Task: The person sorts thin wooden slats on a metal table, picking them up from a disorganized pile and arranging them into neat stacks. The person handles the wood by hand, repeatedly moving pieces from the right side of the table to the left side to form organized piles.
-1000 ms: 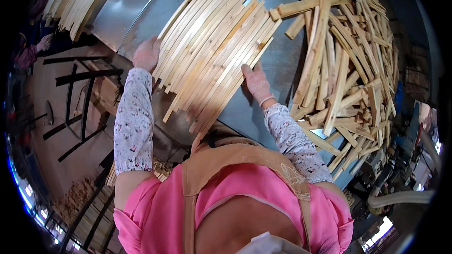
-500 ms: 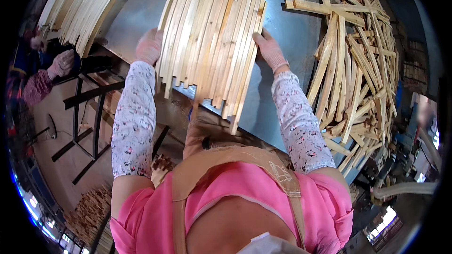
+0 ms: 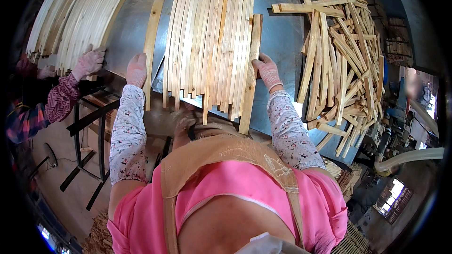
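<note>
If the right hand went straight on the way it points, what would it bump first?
Probably the rightmost slat of the row of slats: the right hand seems to touch its edge, though exact depth is unclear.

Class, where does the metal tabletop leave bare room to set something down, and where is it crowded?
Bare metal tabletop lies between the pale slat stack and the lone slat beside the left hand, and between the outer slat at the right hand and the jumbled wooden strips. It is crowded under the central slat row and those strips.
</note>
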Demonstrator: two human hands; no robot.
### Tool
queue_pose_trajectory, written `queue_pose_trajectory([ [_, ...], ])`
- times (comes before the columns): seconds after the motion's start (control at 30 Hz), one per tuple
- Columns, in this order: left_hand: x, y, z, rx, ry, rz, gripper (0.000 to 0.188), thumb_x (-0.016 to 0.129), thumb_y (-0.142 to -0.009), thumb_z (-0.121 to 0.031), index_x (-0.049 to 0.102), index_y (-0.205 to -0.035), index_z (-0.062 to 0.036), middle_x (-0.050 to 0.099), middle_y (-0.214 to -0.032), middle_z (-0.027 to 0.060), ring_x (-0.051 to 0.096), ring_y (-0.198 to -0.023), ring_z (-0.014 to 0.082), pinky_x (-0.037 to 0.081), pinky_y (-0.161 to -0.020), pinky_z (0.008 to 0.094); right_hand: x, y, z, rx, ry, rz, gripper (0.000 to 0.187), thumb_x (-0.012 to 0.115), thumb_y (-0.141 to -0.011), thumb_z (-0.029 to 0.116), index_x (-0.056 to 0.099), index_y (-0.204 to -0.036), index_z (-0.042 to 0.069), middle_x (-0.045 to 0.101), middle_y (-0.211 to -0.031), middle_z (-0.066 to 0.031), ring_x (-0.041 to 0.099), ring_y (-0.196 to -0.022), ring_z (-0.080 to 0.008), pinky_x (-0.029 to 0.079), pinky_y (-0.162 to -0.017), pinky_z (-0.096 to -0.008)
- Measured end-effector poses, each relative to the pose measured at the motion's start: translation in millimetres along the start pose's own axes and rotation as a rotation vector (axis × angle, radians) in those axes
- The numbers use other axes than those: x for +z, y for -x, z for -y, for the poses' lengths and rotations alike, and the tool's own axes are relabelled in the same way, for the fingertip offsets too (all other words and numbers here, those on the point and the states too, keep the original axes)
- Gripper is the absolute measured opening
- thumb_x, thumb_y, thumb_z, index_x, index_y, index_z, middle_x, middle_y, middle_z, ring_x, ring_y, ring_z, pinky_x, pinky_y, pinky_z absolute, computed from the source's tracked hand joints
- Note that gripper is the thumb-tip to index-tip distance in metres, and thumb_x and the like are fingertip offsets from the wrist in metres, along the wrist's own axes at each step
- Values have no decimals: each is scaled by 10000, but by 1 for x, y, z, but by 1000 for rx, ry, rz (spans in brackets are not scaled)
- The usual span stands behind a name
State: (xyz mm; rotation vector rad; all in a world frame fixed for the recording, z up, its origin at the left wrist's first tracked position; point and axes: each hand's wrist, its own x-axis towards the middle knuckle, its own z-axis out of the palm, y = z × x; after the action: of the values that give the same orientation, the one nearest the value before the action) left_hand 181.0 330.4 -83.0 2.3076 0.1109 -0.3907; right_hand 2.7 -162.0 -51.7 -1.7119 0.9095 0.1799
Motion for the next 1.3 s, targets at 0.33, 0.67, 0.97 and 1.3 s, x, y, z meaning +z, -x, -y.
queue_pose_trajectory([
  [0.33, 13, 59, -39, 284, -402, -365, 556, 707, -957, -347, 639, -1422, -50, 685, -1349, 197, 653, -1243, 394, 510, -1075, 494, -77, -41, -7, -41, -175, 13, 622, 691, -987, 230, 565, -1559, 24, 770, -1125, -57, 748, -847, -201, 600, -739, -291],
  [0.67, 76, 99, -78, 119, -297, -262, 652, 668, -993, -418, 525, -1516, -56, 623, -1439, 235, 582, -1334, 431, 452, -1141, 512, -80, 141, -63, 285, -29, 303, 423, 673, -1029, 352, 692, -1171, -46, 753, -946, -152, 727, -870, -291, 589, -815, -396],
  [0.97, 80, 86, -76, 30, -488, -194, 710, 658, -978, -444, 530, -1543, -33, 672, -1395, 263, 616, -1328, 412, 451, -1157, 493, -289, -17, -16, -601, 1706, -90, 307, 571, -1092, 243, 664, -1299, 36, 742, -923, -182, 737, -840, -349, 592, -714, -486],
  [1.3, 75, 81, -100, -107, -465, -85, 804, 700, -919, -550, 552, -1523, -40, 677, -1391, 258, 622, -1324, 411, 463, -1146, 496, -138, -200, 244, -696, 870, -119, 553, 601, -1033, 465, 620, -1505, 178, 646, -1495, -144, 582, -1400, -342, 456, -1180, -412],
])
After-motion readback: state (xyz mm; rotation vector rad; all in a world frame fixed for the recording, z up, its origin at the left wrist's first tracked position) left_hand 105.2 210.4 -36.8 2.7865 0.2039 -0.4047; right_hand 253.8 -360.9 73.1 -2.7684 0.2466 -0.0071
